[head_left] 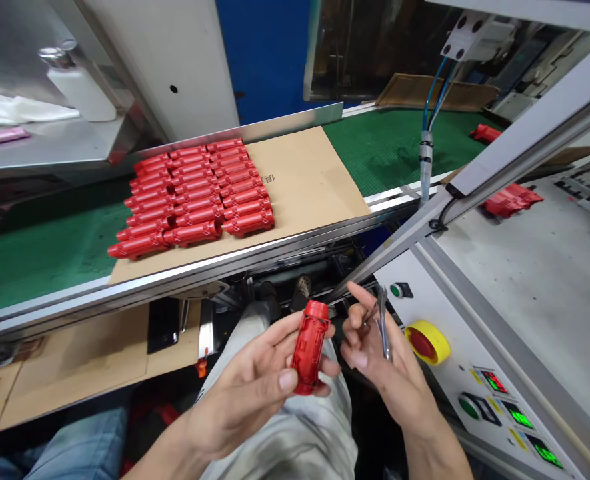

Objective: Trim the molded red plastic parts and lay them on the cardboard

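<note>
My left hand point(239, 390) holds a red plastic housing point(311, 347) upright between thumb and fingers, its open hollow side facing me. My right hand point(379, 363) is just beside the housing, not touching it, and grips a small metal hand tool point(382, 320), perhaps tweezers or snips. Its tips point up and towards the housing. Beyond my hands, several rows of ribbed red plastic parts point(195, 200) lie side by side on a cardboard sheet point(309, 177).
The cardboard lies on a green conveyor belt point(405, 147) with a metal side rail. To the right stand a white control panel point(489, 393) with a yellow-ringed red emergency stop button point(427, 341), a grey bench point(535, 287) bearing red parts, and blue air tubes point(435, 97).
</note>
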Motion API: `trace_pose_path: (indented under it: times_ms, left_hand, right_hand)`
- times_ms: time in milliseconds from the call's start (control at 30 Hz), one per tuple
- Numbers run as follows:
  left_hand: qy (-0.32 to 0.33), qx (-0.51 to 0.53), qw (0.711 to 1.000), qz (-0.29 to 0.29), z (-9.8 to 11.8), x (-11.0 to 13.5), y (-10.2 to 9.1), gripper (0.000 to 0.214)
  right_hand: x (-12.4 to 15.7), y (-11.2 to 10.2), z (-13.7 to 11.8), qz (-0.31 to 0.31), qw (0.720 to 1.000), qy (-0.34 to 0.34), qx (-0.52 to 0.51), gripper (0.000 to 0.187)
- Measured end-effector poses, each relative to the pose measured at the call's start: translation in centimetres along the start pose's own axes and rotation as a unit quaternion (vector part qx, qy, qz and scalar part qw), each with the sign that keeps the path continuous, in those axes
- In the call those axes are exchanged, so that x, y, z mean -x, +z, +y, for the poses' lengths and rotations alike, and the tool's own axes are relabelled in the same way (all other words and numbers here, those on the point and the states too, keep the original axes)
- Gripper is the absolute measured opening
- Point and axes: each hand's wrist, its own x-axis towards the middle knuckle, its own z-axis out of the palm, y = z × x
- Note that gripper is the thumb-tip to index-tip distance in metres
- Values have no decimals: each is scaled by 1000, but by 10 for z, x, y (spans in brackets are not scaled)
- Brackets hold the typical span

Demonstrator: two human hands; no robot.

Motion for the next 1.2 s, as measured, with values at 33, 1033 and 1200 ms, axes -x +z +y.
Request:
trace_pose_path:
  times_ms: [33,1033,1200]
  left_hand:
    - [3,1,1000,3,0,0,-1,61]
    - [4,-94,995,-21,-6,8,-7,70]
    - [2,-95,995,-19,-5,11,-8,68]
  right_hand:
    - [2,-2,-1,13,998,-18,66,73]
    - [6,-19,-67,-103,746,-302,585,61]
    - [5,-20,-63,-94,757,-309,567,65]
